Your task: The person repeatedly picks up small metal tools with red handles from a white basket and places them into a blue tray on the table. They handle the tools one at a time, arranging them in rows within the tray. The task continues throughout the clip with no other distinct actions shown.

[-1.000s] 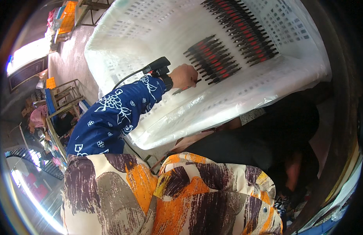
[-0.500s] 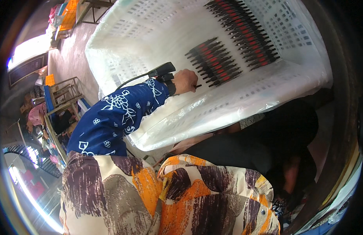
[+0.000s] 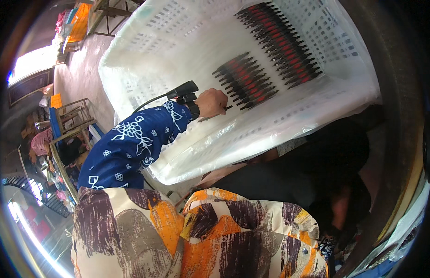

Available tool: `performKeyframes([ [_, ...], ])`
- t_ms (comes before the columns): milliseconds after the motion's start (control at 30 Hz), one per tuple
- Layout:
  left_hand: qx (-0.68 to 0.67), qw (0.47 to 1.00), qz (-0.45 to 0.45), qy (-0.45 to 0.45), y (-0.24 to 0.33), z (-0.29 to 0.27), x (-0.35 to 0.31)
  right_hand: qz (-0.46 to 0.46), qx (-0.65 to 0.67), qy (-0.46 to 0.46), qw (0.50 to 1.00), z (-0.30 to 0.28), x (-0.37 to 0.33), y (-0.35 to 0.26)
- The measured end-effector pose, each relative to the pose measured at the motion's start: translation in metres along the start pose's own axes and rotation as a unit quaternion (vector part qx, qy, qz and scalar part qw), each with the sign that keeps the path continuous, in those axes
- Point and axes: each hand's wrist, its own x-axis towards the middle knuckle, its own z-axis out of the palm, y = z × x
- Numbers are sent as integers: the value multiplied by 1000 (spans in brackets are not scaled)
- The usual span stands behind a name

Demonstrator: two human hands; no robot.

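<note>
My left hand (image 3: 211, 103), in a blue sleeve with white flowers (image 3: 136, 132), is inside a white plastic basket (image 3: 154, 55) lined with clear film. Its fingers are closed, and the dark tip of a slim pen-shaped piece (image 3: 229, 107) sticks out from them. Just right of the hand lies a shorter row of black pen-shaped pieces with red middles (image 3: 246, 78), side by side on the basket's bottom. Beyond it runs a longer row of the same pieces (image 3: 282, 44). Most of the held piece is hidden by my fingers. My right hand is not in view.
A black device with a cable (image 3: 184, 90) is strapped at my left wrist. My patterned apron (image 3: 201, 236) fills the lower part, with dark cloth (image 3: 289, 176) below the basket. Wooden frames (image 3: 71, 134) and an orange crate (image 3: 79, 22) stand at the left.
The view has shifted slightly, so the basket and hand sit a little further left and lower. My left hand stays closed beside the shorter row, with the dark tip still showing.
</note>
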Motion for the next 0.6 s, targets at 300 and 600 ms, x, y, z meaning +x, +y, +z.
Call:
performKeyframes([
  [300, -172, 976, -81, 110, 13, -58, 28, 6, 16, 13, 1000, -7, 0, -42],
  [600, -581, 767, -119, 244, -1, -78, 44, 8, 61, 33, 998, -19, -6, -83],
])
